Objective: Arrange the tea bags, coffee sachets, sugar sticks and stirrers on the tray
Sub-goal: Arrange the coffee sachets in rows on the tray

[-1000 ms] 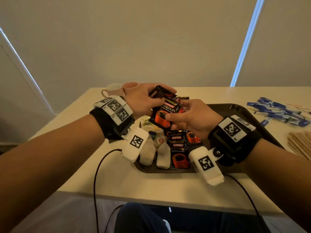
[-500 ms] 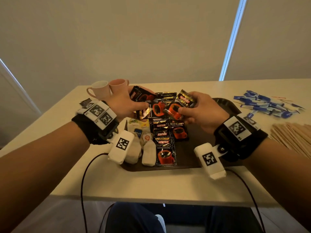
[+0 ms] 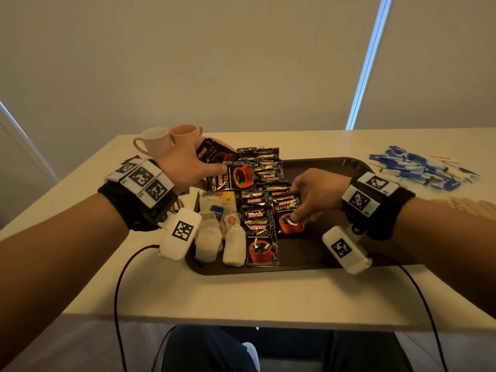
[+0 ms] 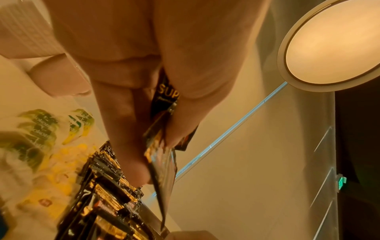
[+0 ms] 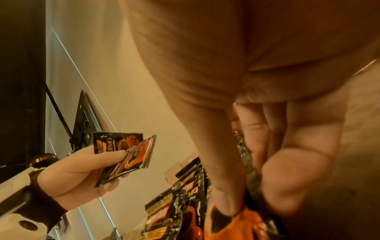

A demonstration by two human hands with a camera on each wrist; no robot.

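Lowered since earlier, the right hand (image 3: 315, 194) pinches a black foil coffee sachet (image 3: 287, 213) onto the dark brown tray (image 3: 316, 253); the left hand (image 3: 185, 170) grips spare sachets (image 3: 230, 175), which could slip and scatter the overlapping rows.

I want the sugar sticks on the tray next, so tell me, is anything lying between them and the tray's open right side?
Nothing visible does. The sugar sticks lie on bare table just beyond the tray; only its raised rim separates them.
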